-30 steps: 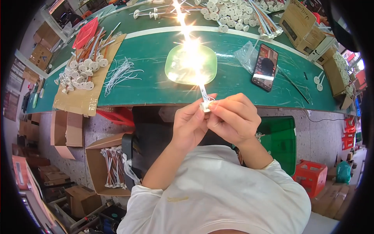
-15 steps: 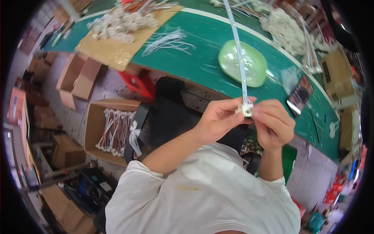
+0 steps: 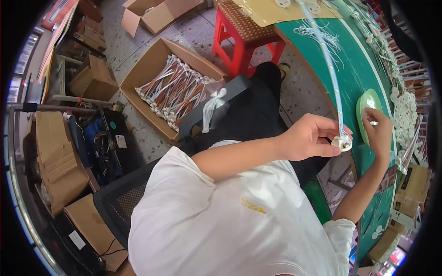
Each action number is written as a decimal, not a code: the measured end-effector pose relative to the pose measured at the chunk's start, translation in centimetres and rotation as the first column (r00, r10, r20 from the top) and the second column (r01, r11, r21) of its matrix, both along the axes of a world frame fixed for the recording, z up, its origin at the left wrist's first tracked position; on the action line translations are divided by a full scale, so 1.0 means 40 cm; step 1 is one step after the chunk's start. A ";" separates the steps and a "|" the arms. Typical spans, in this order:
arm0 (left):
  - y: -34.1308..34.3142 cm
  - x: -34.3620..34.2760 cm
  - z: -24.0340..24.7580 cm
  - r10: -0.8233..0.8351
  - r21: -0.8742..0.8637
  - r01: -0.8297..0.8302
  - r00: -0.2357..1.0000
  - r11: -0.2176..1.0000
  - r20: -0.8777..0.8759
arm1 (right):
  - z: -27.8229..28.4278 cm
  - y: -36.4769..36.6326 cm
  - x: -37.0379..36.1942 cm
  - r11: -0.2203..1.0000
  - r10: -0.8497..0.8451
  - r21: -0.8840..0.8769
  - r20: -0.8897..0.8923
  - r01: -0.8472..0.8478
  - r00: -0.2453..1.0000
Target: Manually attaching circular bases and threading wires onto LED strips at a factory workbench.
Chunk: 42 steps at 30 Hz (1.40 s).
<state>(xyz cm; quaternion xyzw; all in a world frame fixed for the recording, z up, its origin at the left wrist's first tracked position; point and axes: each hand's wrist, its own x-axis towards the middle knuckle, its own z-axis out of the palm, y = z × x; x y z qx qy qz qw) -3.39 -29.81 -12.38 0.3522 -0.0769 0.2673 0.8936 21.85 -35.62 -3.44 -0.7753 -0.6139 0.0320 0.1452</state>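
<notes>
My left hand [image 3: 309, 139] grips a white round plastic end piece [image 3: 343, 142] between thumb and fingers. From that piece a narrow LED strip [image 3: 330, 69] with small yellow chips rises and leans away over the table edge. To its right, my right hand [image 3: 380, 133] reaches to a pale green oval bowl [image 3: 367, 99] on the green table. Its fingers are bent together inside the bowl's near part. Something small and whitish shows by the fingertips, but I cannot make out what it is.
A bundle of white wires [image 3: 322, 37] and piles of white round parts [image 3: 405, 108] lie on the green table [image 3: 317, 60]. On the floor at left stands a carton [image 3: 172, 46] full of wired strips. A red stool [image 3: 237, 48] sits beyond it. Cartons [image 3: 57, 156] crowd the left side.
My right hand has left the white end piece and moved right to the green bowl. My left hand keeps the end piece and strip. The view has swung left.
</notes>
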 end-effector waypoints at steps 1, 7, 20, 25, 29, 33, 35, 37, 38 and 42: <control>0.004 0.002 -0.003 -0.005 -0.007 0.005 1.000 1.000 0.010 | 0.005 -0.004 -0.006 0.998 -0.022 0.053 -0.039 0.025 0.999; 0.016 0.005 -0.017 0.051 -0.016 -0.052 0.998 0.999 -0.037 | 0.006 -0.007 0.019 0.998 0.068 0.004 0.083 -0.068 0.994; 0.005 0.025 -0.056 0.183 0.183 -0.156 0.973 0.971 -0.139 | 0.044 -0.048 0.040 0.993 -0.030 0.108 -0.171 0.049 0.985; 0.026 0.038 -0.020 0.233 0.296 -0.184 0.962 0.937 -0.140 | 0.037 -0.057 0.071 0.981 -0.095 0.162 -0.054 0.102 0.994; 0.098 0.092 0.034 0.304 0.400 -0.276 0.953 0.874 -0.005 | 0.051 -0.023 0.072 0.945 -0.070 0.305 -0.163 0.118 0.984; 0.187 0.233 0.171 0.302 0.556 -0.217 0.951 0.802 -0.064 | 0.064 -0.007 0.079 0.877 -0.052 0.406 -0.448 0.255 0.892; 0.211 0.343 0.230 0.257 0.600 -0.155 0.962 0.785 -0.089 | 0.039 -0.017 0.093 0.856 -0.057 0.429 -0.474 0.287 0.878; 0.246 0.449 0.265 0.231 0.644 -0.129 0.970 0.754 -0.075 | 0.028 -0.017 0.095 0.869 -0.011 0.443 -0.430 0.221 0.903; 0.259 0.502 0.276 0.213 0.656 -0.118 0.975 0.746 -0.066 | 0.026 -0.020 0.092 0.861 -0.008 0.455 -0.431 0.225 0.902; 0.281 0.671 0.273 0.175 0.532 -0.115 0.983 0.839 -0.063 | 0.001 -0.006 0.093 0.835 -0.014 0.470 -0.501 0.286 0.865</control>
